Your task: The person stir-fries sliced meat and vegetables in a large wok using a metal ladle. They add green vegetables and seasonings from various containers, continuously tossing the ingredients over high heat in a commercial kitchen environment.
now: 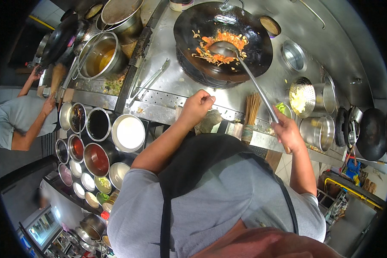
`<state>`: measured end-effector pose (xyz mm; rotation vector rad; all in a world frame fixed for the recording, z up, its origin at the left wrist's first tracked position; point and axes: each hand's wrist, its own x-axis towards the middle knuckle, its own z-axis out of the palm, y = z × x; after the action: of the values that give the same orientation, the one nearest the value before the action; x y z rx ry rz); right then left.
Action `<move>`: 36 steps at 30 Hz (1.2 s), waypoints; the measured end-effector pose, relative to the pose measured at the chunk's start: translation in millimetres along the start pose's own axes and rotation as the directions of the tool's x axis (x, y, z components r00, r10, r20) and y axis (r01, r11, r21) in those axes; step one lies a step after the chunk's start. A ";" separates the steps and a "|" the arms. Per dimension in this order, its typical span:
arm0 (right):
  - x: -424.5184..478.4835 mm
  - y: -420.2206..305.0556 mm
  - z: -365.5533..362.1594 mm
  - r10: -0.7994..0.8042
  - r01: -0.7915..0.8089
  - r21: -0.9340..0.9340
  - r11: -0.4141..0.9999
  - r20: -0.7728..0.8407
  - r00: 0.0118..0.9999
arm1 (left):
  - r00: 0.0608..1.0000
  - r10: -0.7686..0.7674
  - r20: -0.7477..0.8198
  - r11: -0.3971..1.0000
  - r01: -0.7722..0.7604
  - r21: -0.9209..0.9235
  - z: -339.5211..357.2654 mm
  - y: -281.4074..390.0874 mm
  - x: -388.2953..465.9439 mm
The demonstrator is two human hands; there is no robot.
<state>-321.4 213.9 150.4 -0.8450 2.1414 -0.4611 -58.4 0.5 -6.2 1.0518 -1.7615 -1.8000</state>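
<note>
My right hand (288, 130) is wrapped around the handle of a long steel wok ladle (256, 82). The ladle's bowl rests among orange and pale sliced food (227, 38) in a large black wok (200, 69), which sits on a burner ring. My left hand (198, 104) is curled into a loose fist in front of the wok, with nothing visible in it. Just below that hand, a grey-green folded cloth (209, 122) lies at the range's front edge. A bamboo wok brush (251, 109) stands between my two hands.
Metal tongs (150, 79) lie left of the wok. Several sauce and seasoning pots, including one of white powder (128, 133), stand at left. A perforated strainer (301, 98) with pale yellow pieces and steel pots (317, 132) are at right. Another person (22, 119) works at far left.
</note>
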 end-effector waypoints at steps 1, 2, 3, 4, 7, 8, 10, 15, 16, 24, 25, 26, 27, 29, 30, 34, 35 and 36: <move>3.0 3.2 -1.8 0.007 -0.007 -0.048 0.999 0.000 1.000 | 1.000 0.012 -0.004 0.998 -0.012 0.055 0.0 1.6 -1.5; 8.0 7.0 -3.6 0.014 -0.014 -0.096 0.995 0.001 1.000 | 0.995 0.093 -0.048 0.994 -0.089 0.068 0.9 3.4 -2.3; 19.1 19.9 -0.4 -0.117 0.104 -0.167 0.980 -0.067 0.991 | 0.981 0.176 -0.077 0.982 -0.170 0.080 4.8 13.0 -1.8; 28.4 15.4 8.3 -0.091 0.081 -0.093 0.992 -0.115 0.989 | 0.959 0.259 -0.116 0.964 -0.248 0.101 6.1 22.1 -0.4; 57.7 -0.7 36.7 -0.031 0.049 0.089 0.995 -0.195 0.980 | 0.870 0.483 -0.102 0.865 -0.456 0.209 10.3 39.3 4.9; 70.2 -2.6 39.9 -0.029 0.052 0.118 0.992 -0.190 0.981 | 0.864 0.496 -0.082 0.856 -0.472 0.210 12.7 42.6 6.5; 70.6 -12.1 37.3 -0.052 0.071 0.138 0.988 -0.136 0.989 | 0.848 0.527 -0.053 0.834 -0.504 0.224 11.0 47.0 10.9; 10.3 0.2 23.4 -0.041 0.040 0.097 0.994 0.010 0.999 | 0.894 0.445 -0.046 0.889 -0.435 0.144 0.7 34.2 1.9; 9.7 -1.5 23.3 -0.036 0.035 0.039 0.999 0.011 0.999 | 0.909 0.414 -0.045 0.905 -0.406 0.127 -0.2 31.6 -0.8; 67.6 9.5 63.0 -0.049 0.046 -0.018 0.999 -0.237 0.970 | 0.905 0.426 0.011 0.893 -0.422 0.153 4.4 30.5 -3.1; 65.1 3.4 62.5 -0.022 0.039 0.089 0.995 -0.184 0.983 | 0.904 0.428 0.001 0.894 -0.423 0.149 3.2 27.0 -3.1; 61.8 -2.5 60.1 0.000 0.025 0.194 0.981 -0.129 0.992 | 0.905 0.426 -0.006 0.893 -0.419 0.161 1.7 23.4 -4.6; 56.8 -4.2 54.1 -0.027 0.044 0.322 0.946 -0.058 0.998 | 0.904 0.427 -0.009 0.892 -0.419 0.170 0.5 21.1 -5.9; 40.8 -16.8 54.5 -0.046 0.050 0.229 0.972 -0.024 0.999 | 0.902 0.430 -0.019 0.889 -0.420 0.180 -0.4 21.1 -6.3; 33.3 -19.4 57.8 -0.055 0.055 0.184 0.981 -0.004 0.998 | 0.901 0.432 -0.022 0.888 -0.422 0.183 -1.5 23.1 -6.8; 21.6 -14.7 30.3 0.012 -0.015 0.047 0.999 0.080 0.997 | 0.912 0.411 -0.018 0.902 -0.404 0.151 -3.4 28.5 -7.9; 15.3 -21.5 25.6 -0.022 0.023 -0.045 0.999 0.035 0.999 | 0.907 0.420 -0.024 0.898 -0.412 0.155 -3.7 27.5 -8.6; 14.6 -20.2 26.9 -0.054 0.052 -0.117 0.992 -0.015 0.998 | 0.901 0.434 -0.028 0.891 -0.424 0.159 -3.0 27.4 -7.8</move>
<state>-299.3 188.0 136.9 -0.9683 2.1836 -0.3745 -57.1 1.1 22.4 0.6861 -1.9301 -1.3669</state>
